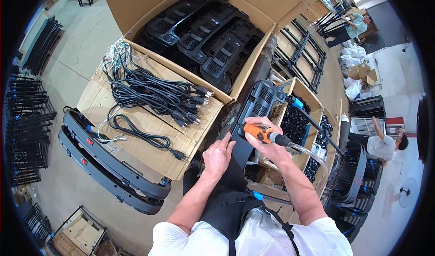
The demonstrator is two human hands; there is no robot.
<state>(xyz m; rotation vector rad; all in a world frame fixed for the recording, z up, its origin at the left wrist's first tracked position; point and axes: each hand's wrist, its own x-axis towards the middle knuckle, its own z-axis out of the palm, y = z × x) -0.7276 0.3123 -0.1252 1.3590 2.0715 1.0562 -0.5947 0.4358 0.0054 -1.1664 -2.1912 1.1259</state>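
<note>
A black plastic housing (260, 102) with vent slots lies lengthwise in front of me. My right hand (263, 136) is wrapped round an orange and black power screwdriver (258, 132), held over the housing; a clear hose (312, 156) trails from its rear. The driver's tip is hidden by my hand. My left hand (218, 155) rests at the housing's left edge, index finger stretched out and thumb apart. Its fingertip is at a small red part (229, 131). The remaining left fingers are partly hidden.
Bundled black power cords (145, 90) lie on cardboard (90, 97) to the left. Beyond stands a carton (253, 70) of black housings. Two curved grey panels (113, 165) sit at lower left. A wooden bin (294, 83) of small black parts stands right. Two people are farther right.
</note>
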